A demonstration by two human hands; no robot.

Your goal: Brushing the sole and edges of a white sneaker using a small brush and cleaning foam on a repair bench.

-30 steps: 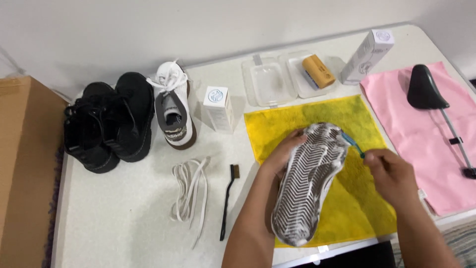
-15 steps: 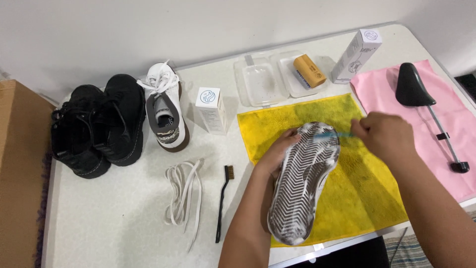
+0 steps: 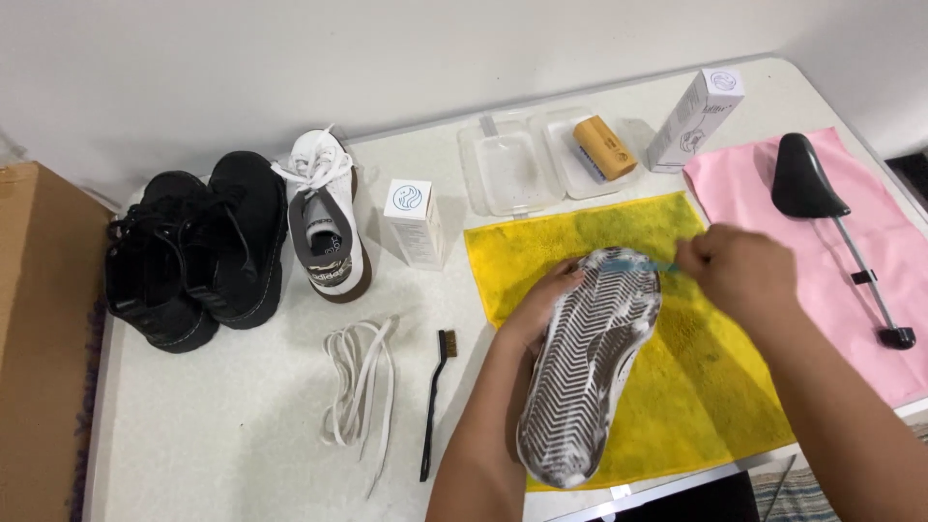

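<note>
My left hand (image 3: pixel 537 311) grips the side of a white sneaker (image 3: pixel 590 362) held sole-up over a yellow towel (image 3: pixel 677 387). The ribbed sole is grey with white foam on it. A small teal-handled brush (image 3: pixel 650 263) is pinched in my right hand (image 3: pixel 735 274), its head resting on the toe end of the sole.
A pair of black boots (image 3: pixel 193 246) and a second white sneaker (image 3: pixel 324 227) stand at the left. White laces (image 3: pixel 360 391) and a thin black brush (image 3: pixel 435 401) lie on the white table (image 3: pixel 222 435). A small white box (image 3: pixel 416 224), clear case with wooden brush (image 3: pixel 601 147), tall white box (image 3: pixel 694 118) and black shoe tree (image 3: pixel 822 208) on pink cloth (image 3: pixel 909 290) are behind.
My right hand has moved from the sneaker's right side up to its toe end with the brush. The left hand keeps hold of the sneaker.
</note>
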